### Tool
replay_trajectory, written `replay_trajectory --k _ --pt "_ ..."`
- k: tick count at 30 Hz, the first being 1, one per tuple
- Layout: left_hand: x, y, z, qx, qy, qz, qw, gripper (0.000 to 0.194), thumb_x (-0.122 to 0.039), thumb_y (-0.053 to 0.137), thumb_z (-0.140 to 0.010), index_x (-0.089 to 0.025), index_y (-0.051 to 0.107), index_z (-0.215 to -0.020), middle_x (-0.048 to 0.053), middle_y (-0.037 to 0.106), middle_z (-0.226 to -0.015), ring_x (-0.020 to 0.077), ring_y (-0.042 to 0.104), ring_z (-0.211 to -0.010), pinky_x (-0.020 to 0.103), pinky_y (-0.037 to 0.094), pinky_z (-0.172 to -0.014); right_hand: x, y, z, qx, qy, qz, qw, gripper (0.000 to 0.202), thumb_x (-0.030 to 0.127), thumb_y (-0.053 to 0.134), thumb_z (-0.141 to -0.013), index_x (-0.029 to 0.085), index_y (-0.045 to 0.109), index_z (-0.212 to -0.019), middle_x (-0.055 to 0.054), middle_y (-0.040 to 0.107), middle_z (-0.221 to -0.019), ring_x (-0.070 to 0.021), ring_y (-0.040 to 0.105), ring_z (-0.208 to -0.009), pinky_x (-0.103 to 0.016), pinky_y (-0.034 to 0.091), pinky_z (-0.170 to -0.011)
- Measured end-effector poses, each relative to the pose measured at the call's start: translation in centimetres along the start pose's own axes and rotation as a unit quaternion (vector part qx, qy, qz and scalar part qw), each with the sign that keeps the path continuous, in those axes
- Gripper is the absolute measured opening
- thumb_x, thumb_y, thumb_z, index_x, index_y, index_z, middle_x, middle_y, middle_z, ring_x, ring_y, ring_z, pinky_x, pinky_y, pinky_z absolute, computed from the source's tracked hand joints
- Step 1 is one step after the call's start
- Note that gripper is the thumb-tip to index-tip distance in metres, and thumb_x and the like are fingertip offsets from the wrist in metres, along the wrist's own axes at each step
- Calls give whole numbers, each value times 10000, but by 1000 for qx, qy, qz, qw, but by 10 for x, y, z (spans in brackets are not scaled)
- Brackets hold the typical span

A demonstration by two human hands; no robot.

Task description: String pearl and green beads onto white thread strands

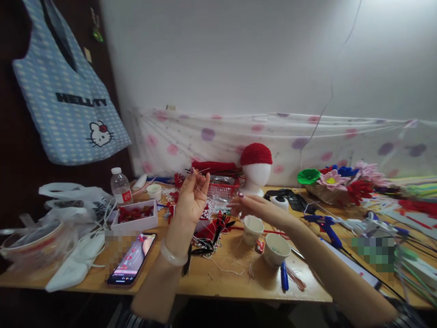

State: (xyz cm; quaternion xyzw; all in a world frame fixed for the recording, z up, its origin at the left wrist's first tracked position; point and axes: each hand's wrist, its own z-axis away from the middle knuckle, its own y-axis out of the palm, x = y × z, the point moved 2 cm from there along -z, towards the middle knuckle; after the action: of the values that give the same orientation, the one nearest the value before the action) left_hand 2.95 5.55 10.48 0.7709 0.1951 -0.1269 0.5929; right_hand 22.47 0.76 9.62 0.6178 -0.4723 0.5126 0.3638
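Right hand (pixel 256 209) partly a blur

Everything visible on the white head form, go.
The head form is smooth, matte white, maybe foam, and looks featureless from here. A snug red cap, fabric-like and faintly ribbed, covers its crown. It stands upright toward the back of the table, in front of the dotted sheet and right of the red basket in the picture. Its neck narrows below, then flares into a base partly hidden behind the right hand. Contact with the basket can't be judged.
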Motion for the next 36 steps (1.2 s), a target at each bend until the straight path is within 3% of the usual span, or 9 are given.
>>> replay_trajectory --k 3,6,10,15,20,25,31,33,36 --pt "7 3 11 33 12 -59 998 276 -204 962 -603 -163 695 -662 -44 709 -599 81 674 -568 229 599 -737 7 20 -3 -73 -40 4 997 318 459 884 -752 269 821 -998 -37 786 -1087 -201 672 -1026 -302 527 -857" --pt "18 4 20 61 18 -113 992 405 -295 1014 -465 -146 704 -680 -5 745 -637 121 710 -603 218 586 -664 8 39 -13 -119 -62 -32 990 386 585 836 -748 280 825 -985 -39 794 -1058 -225 682 -1054 -370 512 -932" --pt "24 1 22 73 6 -151 986 431 -408 982 -532 -149 719 -756 36 789 -735 155 751 -684 266 607 -746 3 51 -26 -144 -77 -106 981 430 637 854 -668 238 812 -823 -34 793 -888 -187 703 -945 -351 514 -950" --pt "23 -4 18 93 -51 -170 980 309 -398 876 -724 -139 720 -791 83 792 -777 208 776 -776 339 621 -820 -5 42 -31 -173 -74 -165 968 401 562 924 -582 225 756 -717 -15 774 -785 -155 697 -800 -314 531 -864" --pt "29 -9 19 106 -123 -166 973 129 -213 789 -796 -139 713 -870 80 796 -839 185 770 -777 345 620 -842 -3 30 -32 -180 -78 -184 963 285 470 878 -698 241 717 -751 -16 796 -881 -160 703 -826 -311 530 -814" --pt "36 -14 26 119 -159 -178 964 193 -228 819 -772 -138 717 -910 91 784 -916 207 757 -781 416 621 -833 6 27 -32 -184 -76 -178 964 216 402 807 -789 225 691 -745 -27 797 -877 -161 710 -838 -308 521 -812" --pt "40 -13 37 124 -100 -234 959 386 -192 966 -534 -149 769 -864 71 781 -904 170 706 -832 258 556 -759 11 28 -29 -197 -64 -167 964 236 410 833 -764 208 711 -761 -44 801 -885 -171 719 -858 -296 522 -771" --pt "39 -12 39 115 -69 -250 959 348 -215 969 -537 -161 774 -821 49 777 -863 143 684 -807 213 526 -724 10 29 -29 -206 -61 -169 962 260 421 865 -726 210 715 -761 -36 798 -863 -167 723 -863 -288 528 -783" --pt "36 -13 42 103 -41 -272 956 285 -318 941 -621 -162 775 -793 21 740 -738 94 583 -603 185 439 -549 9 28 -29 -220 -60 -172 958 306 430 907 -667 217 705 -755 -29 794 -850 -166 720 -852 -285 534 -775"
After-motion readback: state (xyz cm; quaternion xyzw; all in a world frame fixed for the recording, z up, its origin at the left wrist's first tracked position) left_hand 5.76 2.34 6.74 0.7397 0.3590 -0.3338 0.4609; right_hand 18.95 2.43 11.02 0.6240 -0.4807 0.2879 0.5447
